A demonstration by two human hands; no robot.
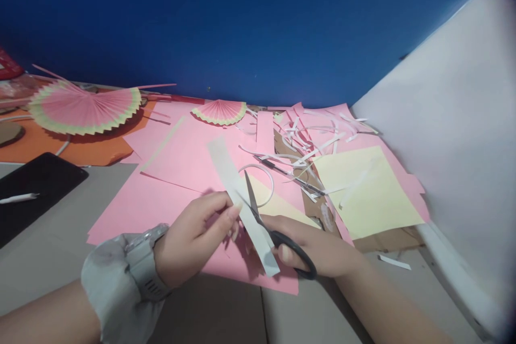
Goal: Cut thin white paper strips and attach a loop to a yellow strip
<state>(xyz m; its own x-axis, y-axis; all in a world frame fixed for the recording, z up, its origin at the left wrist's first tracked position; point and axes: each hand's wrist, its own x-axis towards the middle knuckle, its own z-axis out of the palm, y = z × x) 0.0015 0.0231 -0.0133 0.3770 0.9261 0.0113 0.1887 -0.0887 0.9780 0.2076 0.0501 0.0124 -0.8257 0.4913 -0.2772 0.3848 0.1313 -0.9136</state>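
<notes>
Pale paper strip (255, 231) slanted across the middle of the scene, held above pink sheets (121, 215), its lower end toward the person. The left hand (199, 239) pinched it near its middle, fingers drawn together with the thumb on top. That wrist wore a grey-banded watch (147, 269) and a gathered grey cloth band (107, 290). The right hand (320, 242) was wrapped around the black handles of scissors (253, 199), fingers curled in at the loop. The blades pointed away from the person at the strip's right edge; I could not tell how far they had cut.

Beneath it all was a grey bench (213, 312), overlaid by the pink sheets. A black flat device (44, 188) lay to the left. On the right, a pale yellow sheet (379, 193) rested partly over brown cardboard (387, 241). Between the hands and the far edge lay a pen (290, 174), with tangled white paper scraps (341, 142) beyond it.

Farther back on the left, a large pleated fan (88, 107), pink with a yellow border, sat over an orange sheet (116, 153). A smaller matching fan (220, 112) stood near the centre, before a deep blue wall (258, 21).
</notes>
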